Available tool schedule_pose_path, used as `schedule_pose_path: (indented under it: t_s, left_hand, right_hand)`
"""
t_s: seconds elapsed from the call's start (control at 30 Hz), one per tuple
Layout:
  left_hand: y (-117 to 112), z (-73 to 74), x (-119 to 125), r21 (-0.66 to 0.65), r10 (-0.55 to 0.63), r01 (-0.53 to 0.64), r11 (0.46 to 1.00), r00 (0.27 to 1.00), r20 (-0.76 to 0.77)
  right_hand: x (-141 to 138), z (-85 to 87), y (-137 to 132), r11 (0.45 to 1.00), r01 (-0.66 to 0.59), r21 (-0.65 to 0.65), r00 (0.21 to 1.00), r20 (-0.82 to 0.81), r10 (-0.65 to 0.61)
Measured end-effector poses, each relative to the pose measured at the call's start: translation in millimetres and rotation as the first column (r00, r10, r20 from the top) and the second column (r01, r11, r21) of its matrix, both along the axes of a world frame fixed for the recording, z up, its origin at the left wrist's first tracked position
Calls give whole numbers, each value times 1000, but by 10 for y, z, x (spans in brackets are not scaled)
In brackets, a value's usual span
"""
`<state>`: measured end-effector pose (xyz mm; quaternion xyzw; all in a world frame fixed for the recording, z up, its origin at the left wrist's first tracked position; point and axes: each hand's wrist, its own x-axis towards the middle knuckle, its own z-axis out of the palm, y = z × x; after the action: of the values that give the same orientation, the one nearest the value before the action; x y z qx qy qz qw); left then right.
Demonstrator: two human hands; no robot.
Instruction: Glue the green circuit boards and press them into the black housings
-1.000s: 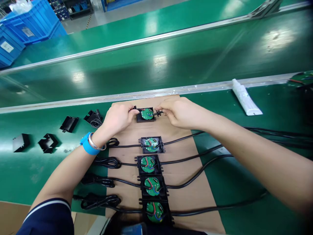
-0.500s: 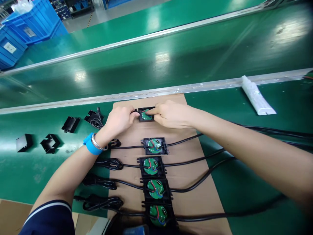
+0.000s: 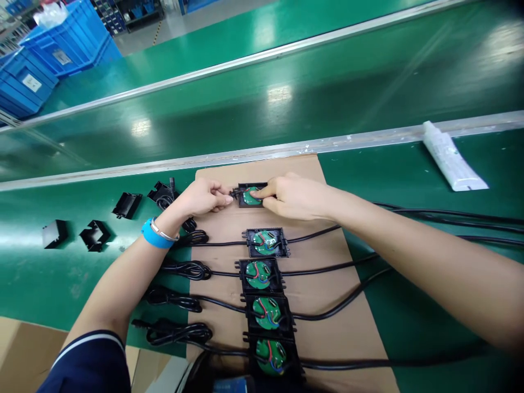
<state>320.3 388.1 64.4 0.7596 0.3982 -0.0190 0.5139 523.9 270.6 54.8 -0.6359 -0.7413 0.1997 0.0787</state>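
Observation:
At the far end of a cardboard sheet [image 3: 221, 262] lies an open black plastic case [image 3: 250, 205] with a round green circuit board [image 3: 250, 195] inside. My left hand [image 3: 207, 197] is closed in a pinch just left of this case, on the black cable at its end. Over the case's right end, my right hand [image 3: 297, 197] presses its index finger onto the board, thumb at the near edge; its other fingers are curled and partly hidden. Nearer to me, several similar cases [image 3: 267, 242] stand in a column, each with a wired board and black cables on both sides.
Coiled black cables [image 3: 190, 269] lie left of the column. Several empty black housings [image 3: 95, 236] sit on the green bench [image 3: 36, 284]. A white tube [image 3: 454, 158] rests at the right by the metal rail [image 3: 360, 140]. Blue crates [image 3: 71, 41] stand at the back left.
My left hand has drawn slightly left, away from the case edge, its fingers now in a tighter pinch. My right index finger stays on the board. The whole view has shifted a little.

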Motion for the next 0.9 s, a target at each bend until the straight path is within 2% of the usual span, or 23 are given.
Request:
schedule_pose_path:
  t_s: [0.07,0.13,0.17,0.23,0.3,0.4,0.5,0.6,0.7,0.77,0.83,0.9]
  left_hand:
    - [-52,-32,-4,42,11,-14,999,999,52]
    - [-119,-56,-3,191,-5,-14,981,995,101]
    - [-152,-67,0,294,-28,-6,956,993,113]
    - [-200,-93,5,510,-85,20,860,991,106]
    - [-218,-129,9,684,-137,43,728,987,84]
    - [-204,-183,4,813,-205,95,574,978,30]
    - [-198,-178,2,843,-221,201,500,970,-100]
    - [-264,-105,33,831,-201,345,437,938,-284]
    - [-404,-29,112,818,-167,484,310,875,-454]
    - [-497,1,178,796,-155,553,245,833,-531]
    - [-554,18,226,768,-161,600,226,800,-578]
    - [-569,37,233,743,-161,623,245,782,-602]
  right_hand:
    - [-34,-3,-59,1000,19,-10,1000,9,-19]
    - [-52,-4,-93,1000,22,-5,999,23,-22]
    - [-54,-5,-100,1000,18,0,1000,25,-18]
    - [-47,-4,-97,1000,11,2,1000,15,-11]
    - [-33,-1,-85,1000,2,-13,1000,-4,-2]
    - [-18,5,-72,999,-6,-47,1000,-22,5]
    - [-24,18,-68,998,-9,-58,1000,-14,8]
    - [-50,49,-64,998,-20,-63,1000,3,20]
    - [-80,95,-54,996,-12,-86,999,30,14]
    - [-96,126,-47,994,1,-106,999,45,4]
    - [-108,154,-43,993,14,-119,999,52,-8]
    - [-120,175,-44,992,21,-125,998,56,-14]
